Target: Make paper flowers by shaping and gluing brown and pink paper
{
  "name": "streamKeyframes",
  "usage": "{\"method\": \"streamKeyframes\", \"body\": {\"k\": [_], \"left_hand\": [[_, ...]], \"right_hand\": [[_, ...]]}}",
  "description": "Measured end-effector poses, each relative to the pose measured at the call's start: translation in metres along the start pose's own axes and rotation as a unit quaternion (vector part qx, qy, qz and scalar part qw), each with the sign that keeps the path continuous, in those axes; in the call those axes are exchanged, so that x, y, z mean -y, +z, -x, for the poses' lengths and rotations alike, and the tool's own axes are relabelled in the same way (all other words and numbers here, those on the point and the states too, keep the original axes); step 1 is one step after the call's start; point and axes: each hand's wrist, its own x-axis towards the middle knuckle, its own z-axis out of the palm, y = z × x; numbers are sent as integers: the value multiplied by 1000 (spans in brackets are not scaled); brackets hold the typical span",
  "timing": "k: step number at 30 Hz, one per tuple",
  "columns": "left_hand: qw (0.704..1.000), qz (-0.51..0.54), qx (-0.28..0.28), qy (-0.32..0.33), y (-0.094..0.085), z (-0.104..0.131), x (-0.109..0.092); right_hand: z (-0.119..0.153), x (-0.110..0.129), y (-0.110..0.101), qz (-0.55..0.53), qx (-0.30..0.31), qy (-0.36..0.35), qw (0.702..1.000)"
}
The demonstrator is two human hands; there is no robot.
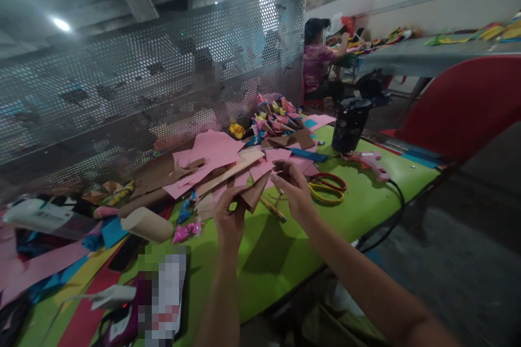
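Note:
Above the green table (268, 276), a cone of brown paper (255, 195) is held between both hands. My left hand (230, 214) has its fingers closed on the wide lower end of the cone. At the narrow upper right end, my right hand (295, 190) pinches the tip with thumb and fingers. Pink paper sheets (215, 149) lie just behind the hands. A pencil-like stick (273, 210) rests on the table between them. Close by on the right are scissors (328, 190) with red and yellow handles.
A pink glue gun (374, 165) with a black cord and a dark tumbler (350, 124) stand at right. Several small paper cones (279, 119) are piled at the back, before a perforated metal screen (163, 81). A cardboard tube (147, 225) and a phone (169, 293) lie left. Another person (319, 59) sits beyond.

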Motion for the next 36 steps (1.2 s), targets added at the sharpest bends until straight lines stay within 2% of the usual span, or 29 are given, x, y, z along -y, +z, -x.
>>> {"method": "streamKeyframes", "body": {"k": [5,10,20,31,36], "left_hand": [[997,53,3,-47,0,-4,1],[994,83,16,-64,-1,-5,2],[994,79,11,-79,-2,-5,-3],[992,91,14,-83,-2,-3,1],[987,109,8,-117,-2,-3,1]], "right_hand": [[-4,10,2,-124,79,126,981],[-1,15,5,-166,124,172,963],[0,13,3,-192,130,179,956],[0,14,2,-183,135,180,957],[1,16,2,-182,134,177,958]]}}
